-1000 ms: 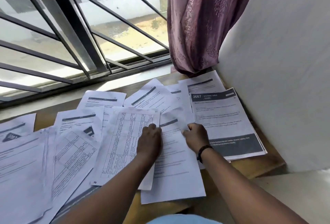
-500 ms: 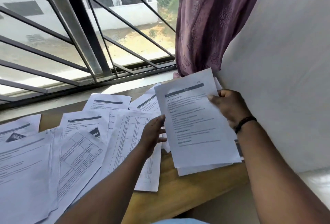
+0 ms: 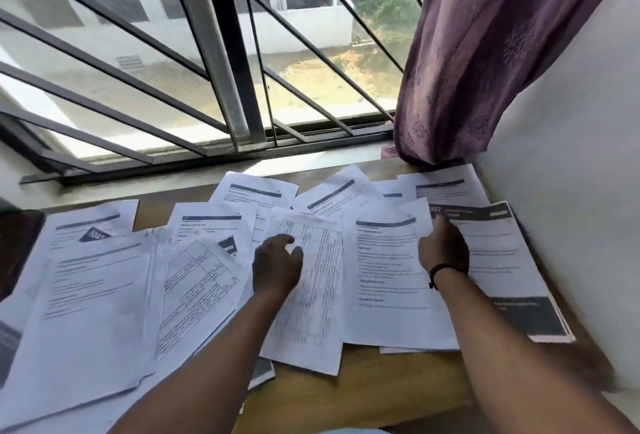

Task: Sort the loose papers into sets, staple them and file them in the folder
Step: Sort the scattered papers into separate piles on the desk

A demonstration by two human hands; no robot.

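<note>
Neither grip holds anything now. Right hand (image 3: 444,250) lies on the right edge of the text sheet (image 3: 391,277), fingers loosely out toward the dark-banded cover page (image 3: 502,260); half a second ago that hand pinched this same sheet up in the air. Sheet is back down flat on the counter (image 3: 363,395), overlapping the table-printed page (image 3: 311,288) on its left and the cover page on its right.

Left hand (image 3: 277,265) rests palm-down on the table-printed page, fingers slack, thumb out. It was there a moment ago too.

Spread of loose papers (image 3: 100,298) covers the counter from the left edge to the wall, many overlapping, no squared stack visible. Window grille (image 3: 221,63) behind, curtain (image 3: 485,52) at right.

Reading: one sheet inspected and laid beside what may be its set's cover page. Sorting looks early. No stapler or folder seen; dark object at far left edge unclear.
</note>
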